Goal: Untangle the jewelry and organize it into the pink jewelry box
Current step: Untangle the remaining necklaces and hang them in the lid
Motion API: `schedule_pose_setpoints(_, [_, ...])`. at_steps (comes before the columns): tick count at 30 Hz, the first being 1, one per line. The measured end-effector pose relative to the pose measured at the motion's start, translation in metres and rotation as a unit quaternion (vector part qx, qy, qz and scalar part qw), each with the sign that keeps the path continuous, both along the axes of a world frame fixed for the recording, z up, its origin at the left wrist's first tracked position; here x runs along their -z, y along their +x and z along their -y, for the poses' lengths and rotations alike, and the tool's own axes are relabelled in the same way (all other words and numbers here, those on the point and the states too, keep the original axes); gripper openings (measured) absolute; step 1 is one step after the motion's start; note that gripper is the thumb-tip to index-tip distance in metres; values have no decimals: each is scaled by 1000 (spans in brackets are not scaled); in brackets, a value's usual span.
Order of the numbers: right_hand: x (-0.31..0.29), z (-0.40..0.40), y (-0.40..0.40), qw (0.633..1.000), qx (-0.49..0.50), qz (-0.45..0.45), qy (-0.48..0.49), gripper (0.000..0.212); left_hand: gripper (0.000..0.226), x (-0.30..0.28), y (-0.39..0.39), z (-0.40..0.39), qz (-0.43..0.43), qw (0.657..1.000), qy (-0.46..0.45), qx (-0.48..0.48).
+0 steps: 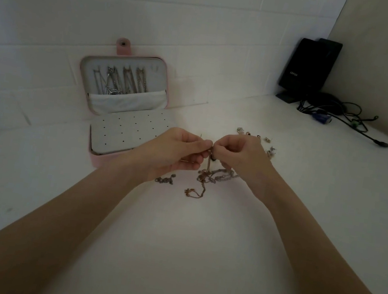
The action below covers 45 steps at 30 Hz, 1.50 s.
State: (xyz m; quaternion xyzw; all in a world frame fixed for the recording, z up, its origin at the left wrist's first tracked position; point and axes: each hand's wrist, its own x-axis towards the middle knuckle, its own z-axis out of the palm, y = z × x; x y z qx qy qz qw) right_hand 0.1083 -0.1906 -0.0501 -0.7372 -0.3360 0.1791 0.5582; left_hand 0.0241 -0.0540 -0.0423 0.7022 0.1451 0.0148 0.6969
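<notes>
A tangle of thin chains (211, 177) lies on the white table, with one strand lifted up between my hands. My left hand (177, 153) and my right hand (239, 155) meet fingertip to fingertip above it, both pinching the raised chain. A small separate chain (165, 180) lies by my left wrist, and a rose-gold loop (194, 193) trails toward me. The pink jewelry box (94, 159) stands open behind my left hand, its lid leaning on the wall with several necklaces (120, 80) hung inside. Its white panel with holes (120, 131) is bare.
Several small earrings and studs (258, 141) are scattered behind my right hand. A black speaker (308, 68) stands in the far right corner with dark cables (342, 115) spilling over the table. A white tiled wall runs along the back.
</notes>
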Motion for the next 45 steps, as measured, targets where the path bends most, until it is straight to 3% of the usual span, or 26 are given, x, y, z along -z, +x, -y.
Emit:
schedule_pose_setpoints(4, [-1,4,4,998,-8,-29,48,7,22,-2,1,-2,15,1000,-14,-17])
schedule_pose_setpoints(8, [1,4,5,997,-9,-43,62,4,22,0,0,1,23,999,37,-26])
schedule_pose_setpoints(13, [2,4,6,997,-12,-56,51,10,19,1,-1,6,31,996,78,-35])
schedule_pose_setpoints(19, [5,2,6,997,-39,-61,29,15,9,-5,-5,2,21,999,41,20])
schedule_pose_setpoints(25, [6,4,8,996,-72,-53,5,17,4,-6,-4,4,12,992,127,11])
schedule_pose_setpoints(32, [5,5,10,980,-137,-130,66,24,8,-6,-6,2,-19,998,-46,44])
schedule_pose_setpoints(35, [7,0,6,974,-122,-147,119,25,13,-5,-3,4,-15,994,-110,19])
schedule_pose_setpoints(40, [8,-6,2,980,-43,-95,169,26,5,-4,0,7,-18,978,-208,-11])
schedule_pose_setpoints(45, [9,-5,6,978,13,-85,190,24,13,-5,0,8,-8,974,-217,-72])
